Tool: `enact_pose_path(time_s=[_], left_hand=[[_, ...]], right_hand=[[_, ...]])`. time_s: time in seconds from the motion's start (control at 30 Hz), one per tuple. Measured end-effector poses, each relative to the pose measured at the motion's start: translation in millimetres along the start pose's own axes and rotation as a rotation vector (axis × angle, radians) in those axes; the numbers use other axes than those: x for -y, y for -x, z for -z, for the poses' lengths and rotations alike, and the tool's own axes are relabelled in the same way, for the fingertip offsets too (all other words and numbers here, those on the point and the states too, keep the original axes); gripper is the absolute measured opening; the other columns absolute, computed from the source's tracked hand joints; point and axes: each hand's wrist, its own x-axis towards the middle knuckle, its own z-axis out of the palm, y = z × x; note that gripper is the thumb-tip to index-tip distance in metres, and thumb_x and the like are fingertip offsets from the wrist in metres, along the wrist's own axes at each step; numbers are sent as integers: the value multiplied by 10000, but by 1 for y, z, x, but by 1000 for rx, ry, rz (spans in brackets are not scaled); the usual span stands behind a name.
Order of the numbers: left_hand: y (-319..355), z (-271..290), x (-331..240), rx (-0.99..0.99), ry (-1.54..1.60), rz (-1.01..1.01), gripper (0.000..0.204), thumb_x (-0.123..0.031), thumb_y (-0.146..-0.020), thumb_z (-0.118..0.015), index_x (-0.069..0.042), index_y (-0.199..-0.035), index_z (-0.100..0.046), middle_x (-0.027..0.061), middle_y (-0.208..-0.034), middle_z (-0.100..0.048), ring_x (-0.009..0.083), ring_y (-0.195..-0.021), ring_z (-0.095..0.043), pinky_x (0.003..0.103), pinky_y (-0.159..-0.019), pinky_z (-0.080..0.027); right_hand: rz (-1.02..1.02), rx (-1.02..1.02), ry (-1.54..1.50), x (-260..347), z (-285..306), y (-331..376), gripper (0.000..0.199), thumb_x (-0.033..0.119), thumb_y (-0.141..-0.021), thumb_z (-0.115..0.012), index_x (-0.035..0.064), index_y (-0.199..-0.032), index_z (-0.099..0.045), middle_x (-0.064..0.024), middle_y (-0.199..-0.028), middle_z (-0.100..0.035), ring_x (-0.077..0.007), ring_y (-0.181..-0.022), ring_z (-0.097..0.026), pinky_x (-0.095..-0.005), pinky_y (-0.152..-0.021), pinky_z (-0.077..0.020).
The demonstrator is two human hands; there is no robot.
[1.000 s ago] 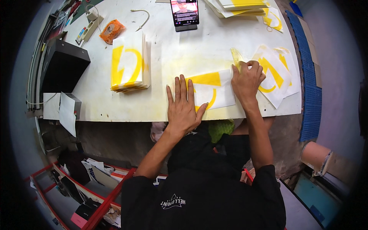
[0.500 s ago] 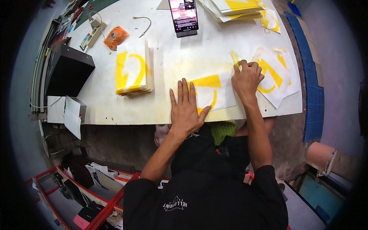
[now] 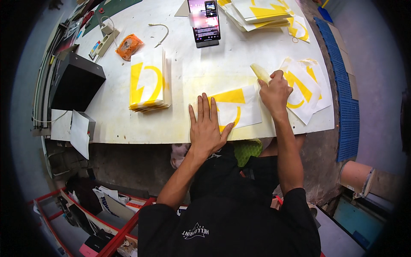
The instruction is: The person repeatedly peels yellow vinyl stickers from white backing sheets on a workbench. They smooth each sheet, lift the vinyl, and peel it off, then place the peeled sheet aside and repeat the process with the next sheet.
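My left hand [image 3: 208,125] lies flat, fingers spread, on the left part of a white sheet with yellow shapes [image 3: 240,108] near the table's front edge. My right hand [image 3: 275,91] is closed around a pale yellow rolled strip [image 3: 260,72] at the sheet's upper right corner. Just right of that hand lies a loose pile of similar white and yellow sheets [image 3: 306,87].
A neat stack of yellow-printed sheets [image 3: 148,80] sits left of centre on the white table [image 3: 128,124]. A phone on a stand [image 3: 204,21], more sheet stacks [image 3: 259,10], an orange packet [image 3: 128,46], a power strip [image 3: 103,41] and a black box [image 3: 75,81] lie further back and left.
Both hands keep their places on the sheet. The view has shifted slightly, and the right hand's grip on the rolled strip looks much the same.
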Motion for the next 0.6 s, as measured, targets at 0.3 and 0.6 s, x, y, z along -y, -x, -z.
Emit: enact_pose_path(time_s=[0.3,0.6], left_hand=[[-1,5,-1,53,-47,14,1011,-610,-991,-547,171,-1564,-256,374,-1675,-154,461,-1600,-94,622,-1268,-34],[-1,2,-1,12,15,17,999,-599,-997,-549,180,-1554,-264,377,-1666,-179,466,-1594,-117,616,-1270,-57]], right_hand=[[683,-31,-209,30,-31,95,299,24,-888,-685,-20,-1183,-694,-142,-787,-620,-356,-671,-589,-450,-646,-480],[591,-106,-138,5,-12,121,326,29,-908,-675,-48,-1225,-697,-166,-731,-560,-350,-576,-532,-467,-571,-456]])
